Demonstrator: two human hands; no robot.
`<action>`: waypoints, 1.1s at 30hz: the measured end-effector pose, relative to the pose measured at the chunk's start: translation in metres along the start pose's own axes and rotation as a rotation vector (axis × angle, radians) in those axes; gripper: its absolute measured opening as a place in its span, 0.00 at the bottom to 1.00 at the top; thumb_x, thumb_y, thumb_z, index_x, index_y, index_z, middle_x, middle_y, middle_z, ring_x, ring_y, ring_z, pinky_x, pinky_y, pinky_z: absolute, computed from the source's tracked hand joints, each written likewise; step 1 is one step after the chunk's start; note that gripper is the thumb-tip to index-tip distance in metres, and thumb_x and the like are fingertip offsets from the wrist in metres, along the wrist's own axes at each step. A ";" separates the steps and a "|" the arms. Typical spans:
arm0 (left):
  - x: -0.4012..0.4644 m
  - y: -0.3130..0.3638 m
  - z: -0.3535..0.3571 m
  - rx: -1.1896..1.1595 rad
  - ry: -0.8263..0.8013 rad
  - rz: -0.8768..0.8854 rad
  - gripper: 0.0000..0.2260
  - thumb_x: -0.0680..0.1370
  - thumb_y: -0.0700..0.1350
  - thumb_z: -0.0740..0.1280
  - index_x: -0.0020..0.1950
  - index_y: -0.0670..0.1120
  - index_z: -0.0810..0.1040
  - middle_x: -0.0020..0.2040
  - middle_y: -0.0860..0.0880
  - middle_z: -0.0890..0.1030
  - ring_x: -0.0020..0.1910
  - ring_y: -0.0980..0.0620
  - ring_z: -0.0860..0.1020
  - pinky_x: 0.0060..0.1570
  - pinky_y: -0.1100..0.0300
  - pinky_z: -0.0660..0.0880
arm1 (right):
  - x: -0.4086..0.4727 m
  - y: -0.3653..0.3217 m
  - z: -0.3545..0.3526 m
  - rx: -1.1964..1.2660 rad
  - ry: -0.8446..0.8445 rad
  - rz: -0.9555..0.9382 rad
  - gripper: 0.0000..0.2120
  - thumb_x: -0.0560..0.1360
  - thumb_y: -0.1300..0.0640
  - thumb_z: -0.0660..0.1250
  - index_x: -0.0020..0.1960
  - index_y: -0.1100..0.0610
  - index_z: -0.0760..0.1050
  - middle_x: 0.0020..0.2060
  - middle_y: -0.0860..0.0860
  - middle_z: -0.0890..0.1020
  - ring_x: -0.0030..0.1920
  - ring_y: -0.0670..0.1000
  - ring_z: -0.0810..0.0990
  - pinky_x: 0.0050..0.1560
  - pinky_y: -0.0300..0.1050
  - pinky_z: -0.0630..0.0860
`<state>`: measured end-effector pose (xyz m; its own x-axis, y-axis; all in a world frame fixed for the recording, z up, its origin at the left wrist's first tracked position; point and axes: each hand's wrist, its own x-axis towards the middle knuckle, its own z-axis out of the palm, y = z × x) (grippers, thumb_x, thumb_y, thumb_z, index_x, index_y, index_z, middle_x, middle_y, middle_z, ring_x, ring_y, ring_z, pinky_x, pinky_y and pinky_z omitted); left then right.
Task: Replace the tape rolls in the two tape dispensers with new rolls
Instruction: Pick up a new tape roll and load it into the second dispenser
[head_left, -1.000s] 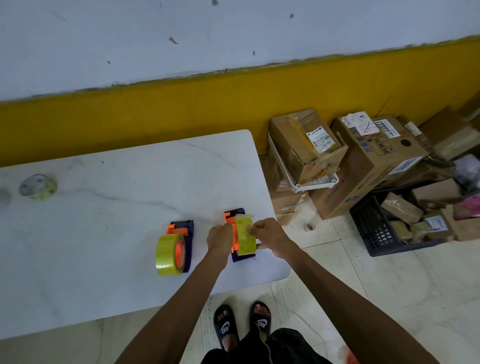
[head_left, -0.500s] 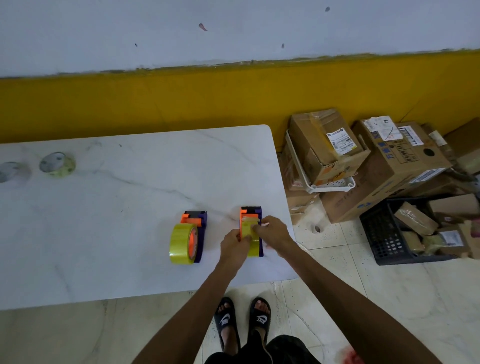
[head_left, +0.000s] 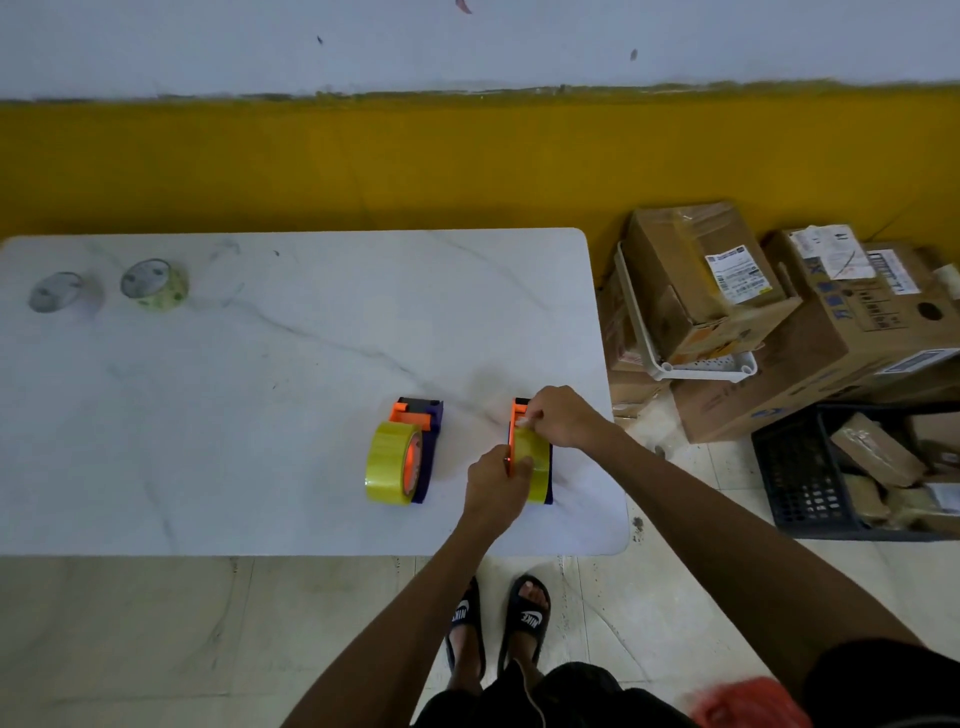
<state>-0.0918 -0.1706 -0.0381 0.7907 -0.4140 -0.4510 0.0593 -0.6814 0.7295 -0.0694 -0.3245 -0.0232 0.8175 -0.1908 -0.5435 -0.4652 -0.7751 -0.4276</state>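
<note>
Two orange-and-purple tape dispensers stand near the front right of the white marble table (head_left: 260, 395). The left dispenser (head_left: 423, 415) carries a full yellow tape roll (head_left: 387, 462) and nobody touches it. The right dispenser (head_left: 519, 410) holds another yellow roll (head_left: 537, 457). My left hand (head_left: 493, 488) grips this dispenser's near end beside the roll. My right hand (head_left: 558, 415) pinches the tape's free end at the dispenser's far end. Two nearly spent rolls, a greyish roll (head_left: 60, 292) and a greenish roll (head_left: 155, 285), lie at the table's far left.
Stacked cardboard boxes (head_left: 701, 280) and a white plastic basket (head_left: 691, 366) sit on the floor right of the table. A black crate (head_left: 800, 478) with wrapped parcels is nearer me. The yellow-and-white wall runs behind the table. My sandalled feet stand at the table's front edge.
My right hand has moved from the roll's side up to the dispenser's far end, drawing the tape end along. My view has shifted left, bringing the second spent roll into sight.
</note>
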 end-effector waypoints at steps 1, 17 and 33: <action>0.001 0.000 -0.001 0.005 -0.005 0.004 0.13 0.80 0.48 0.61 0.48 0.39 0.77 0.35 0.48 0.74 0.34 0.50 0.72 0.32 0.61 0.66 | 0.002 0.001 0.000 -0.008 0.003 -0.016 0.13 0.77 0.55 0.66 0.47 0.63 0.85 0.46 0.58 0.85 0.46 0.57 0.83 0.49 0.48 0.78; 0.010 0.011 -0.002 0.244 0.028 -0.084 0.21 0.80 0.59 0.55 0.47 0.43 0.75 0.43 0.43 0.80 0.44 0.42 0.79 0.44 0.52 0.73 | 0.038 0.019 0.009 -0.097 -0.031 -0.005 0.11 0.73 0.53 0.68 0.47 0.59 0.86 0.42 0.54 0.86 0.42 0.55 0.81 0.39 0.41 0.70; 0.001 0.017 -0.002 0.548 0.053 0.003 0.29 0.70 0.69 0.65 0.54 0.44 0.72 0.47 0.46 0.80 0.45 0.45 0.80 0.39 0.57 0.69 | 0.038 0.026 0.018 -0.249 0.090 -0.120 0.14 0.76 0.49 0.66 0.45 0.59 0.83 0.34 0.48 0.70 0.43 0.52 0.70 0.34 0.38 0.60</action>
<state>-0.0889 -0.1812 -0.0256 0.8207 -0.3955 -0.4123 -0.2581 -0.9005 0.3501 -0.0564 -0.3408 -0.0676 0.8937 -0.1329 -0.4286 -0.2748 -0.9172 -0.2885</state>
